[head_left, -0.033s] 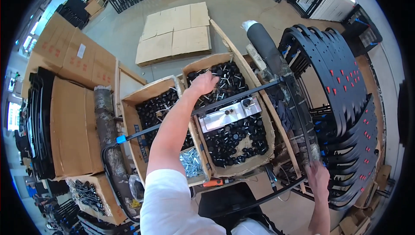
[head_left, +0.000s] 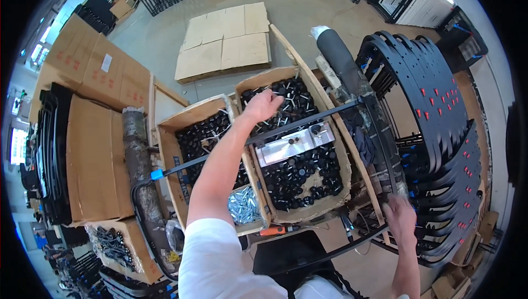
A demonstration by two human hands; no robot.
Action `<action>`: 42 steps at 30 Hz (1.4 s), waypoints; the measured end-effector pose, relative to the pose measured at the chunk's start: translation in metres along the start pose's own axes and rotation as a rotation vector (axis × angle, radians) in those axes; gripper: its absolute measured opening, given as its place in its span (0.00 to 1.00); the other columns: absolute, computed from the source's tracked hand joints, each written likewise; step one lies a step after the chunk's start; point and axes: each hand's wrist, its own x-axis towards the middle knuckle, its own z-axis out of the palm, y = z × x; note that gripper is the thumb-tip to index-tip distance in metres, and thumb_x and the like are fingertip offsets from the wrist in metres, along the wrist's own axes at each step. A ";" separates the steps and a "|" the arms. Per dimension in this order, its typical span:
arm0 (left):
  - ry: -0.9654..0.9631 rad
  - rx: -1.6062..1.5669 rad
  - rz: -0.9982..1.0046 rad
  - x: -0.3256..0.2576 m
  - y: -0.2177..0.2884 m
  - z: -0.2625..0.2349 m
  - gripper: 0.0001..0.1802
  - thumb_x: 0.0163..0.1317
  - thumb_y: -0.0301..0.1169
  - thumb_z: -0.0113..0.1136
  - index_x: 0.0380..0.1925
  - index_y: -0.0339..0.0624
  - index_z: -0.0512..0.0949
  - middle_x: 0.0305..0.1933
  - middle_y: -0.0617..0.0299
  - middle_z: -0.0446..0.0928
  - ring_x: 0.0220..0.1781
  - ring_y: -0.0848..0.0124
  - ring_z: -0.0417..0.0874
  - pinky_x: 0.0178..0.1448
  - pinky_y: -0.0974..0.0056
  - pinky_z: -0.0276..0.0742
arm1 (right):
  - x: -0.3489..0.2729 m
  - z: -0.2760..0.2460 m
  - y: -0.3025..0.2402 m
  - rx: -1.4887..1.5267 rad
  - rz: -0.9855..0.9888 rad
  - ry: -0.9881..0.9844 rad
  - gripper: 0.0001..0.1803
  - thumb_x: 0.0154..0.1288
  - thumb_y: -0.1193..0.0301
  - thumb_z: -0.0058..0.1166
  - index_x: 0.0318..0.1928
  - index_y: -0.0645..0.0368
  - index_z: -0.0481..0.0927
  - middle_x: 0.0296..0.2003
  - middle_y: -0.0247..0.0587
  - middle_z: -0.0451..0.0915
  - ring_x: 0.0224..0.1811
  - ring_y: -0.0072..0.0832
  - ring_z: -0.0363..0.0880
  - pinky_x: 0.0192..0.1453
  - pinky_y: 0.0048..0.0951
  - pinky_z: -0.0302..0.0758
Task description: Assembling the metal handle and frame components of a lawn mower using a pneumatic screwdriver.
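Observation:
My left hand reaches into the far part of a cardboard box of black-capped studs. Its fingers are curled together over the studs, and what they hold, if anything, is hidden. At the right, my right hand is closed around the bent corner of a black tubular metal frame. The frame lies across the boxes, passing beneath my left forearm. Beside its bar, on the studs, rests a silver metal block with black knobs on it.
A second box of black parts stands left, with a tray of silver screws near it. Stacked black curved panels fill the right side. An orange-handled tool lies below the boxes. Flattened cardboard lies beyond.
My right hand has shifted slightly away from me at the frame's corner. My left hand stays over the studs, almost in the same spot.

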 end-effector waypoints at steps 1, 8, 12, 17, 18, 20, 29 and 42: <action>-0.005 -0.161 -0.011 -0.029 0.031 -0.011 0.24 0.74 0.49 0.62 0.42 0.34 0.83 0.43 0.46 0.88 0.49 0.54 0.89 0.53 0.50 0.82 | 0.009 -0.004 -0.036 0.197 -0.030 0.008 0.18 0.66 0.68 0.66 0.55 0.57 0.84 0.49 0.48 0.84 0.48 0.47 0.85 0.52 0.41 0.83; 0.014 -0.646 -0.077 -0.257 0.082 0.021 0.20 0.71 0.46 0.67 0.36 0.37 0.80 0.28 0.58 0.81 0.34 0.71 0.82 0.40 0.59 0.80 | 0.055 0.042 -0.212 0.335 -0.930 -0.093 0.28 0.61 0.70 0.71 0.63 0.55 0.79 0.51 0.46 0.82 0.53 0.47 0.84 0.56 0.42 0.83; -0.045 -0.882 -0.240 -0.316 0.045 0.027 0.16 0.74 0.39 0.63 0.47 0.37 0.77 0.34 0.63 0.79 0.36 0.74 0.78 0.42 0.62 0.77 | 0.040 0.082 -0.243 0.216 -1.115 -0.187 0.19 0.60 0.68 0.70 0.51 0.59 0.81 0.40 0.44 0.82 0.46 0.46 0.85 0.51 0.44 0.83; 0.177 -0.870 -0.204 -0.391 -0.023 0.042 0.16 0.80 0.34 0.55 0.59 0.36 0.71 0.39 0.65 0.78 0.39 0.74 0.77 0.46 0.66 0.76 | 0.080 0.098 -0.309 0.405 -0.894 -0.064 0.19 0.64 0.75 0.63 0.56 0.61 0.83 0.49 0.51 0.82 0.49 0.51 0.84 0.53 0.45 0.82; 0.175 -0.883 -0.191 -0.402 -0.019 0.030 0.16 0.80 0.34 0.55 0.59 0.36 0.71 0.39 0.65 0.78 0.39 0.74 0.77 0.46 0.66 0.76 | 0.096 0.102 -0.317 0.413 -0.922 -0.029 0.19 0.64 0.77 0.62 0.56 0.59 0.84 0.49 0.48 0.82 0.50 0.49 0.84 0.55 0.43 0.82; -0.087 -1.035 -0.338 -0.430 0.000 -0.010 0.17 0.81 0.37 0.54 0.60 0.36 0.72 0.38 0.64 0.78 0.37 0.72 0.78 0.45 0.63 0.77 | 0.122 0.111 -0.329 0.375 -0.856 -0.067 0.19 0.62 0.78 0.62 0.55 0.58 0.84 0.48 0.46 0.81 0.48 0.45 0.84 0.56 0.41 0.82; 0.041 -0.820 -0.301 -0.527 -0.032 0.001 0.22 0.79 0.42 0.58 0.65 0.42 0.76 0.43 0.51 0.85 0.45 0.61 0.88 0.54 0.57 0.82 | 0.142 0.122 -0.377 0.027 -0.892 -0.145 0.20 0.61 0.78 0.60 0.54 0.59 0.84 0.53 0.48 0.79 0.58 0.47 0.82 0.65 0.42 0.79; 0.132 -0.620 -0.251 -0.573 -0.004 0.011 0.21 0.76 0.40 0.62 0.62 0.43 0.78 0.44 0.48 0.85 0.44 0.57 0.88 0.51 0.56 0.83 | 0.143 0.112 -0.396 -0.273 -0.904 -0.096 0.19 0.71 0.59 0.56 0.51 0.61 0.84 0.41 0.61 0.88 0.50 0.56 0.87 0.59 0.55 0.81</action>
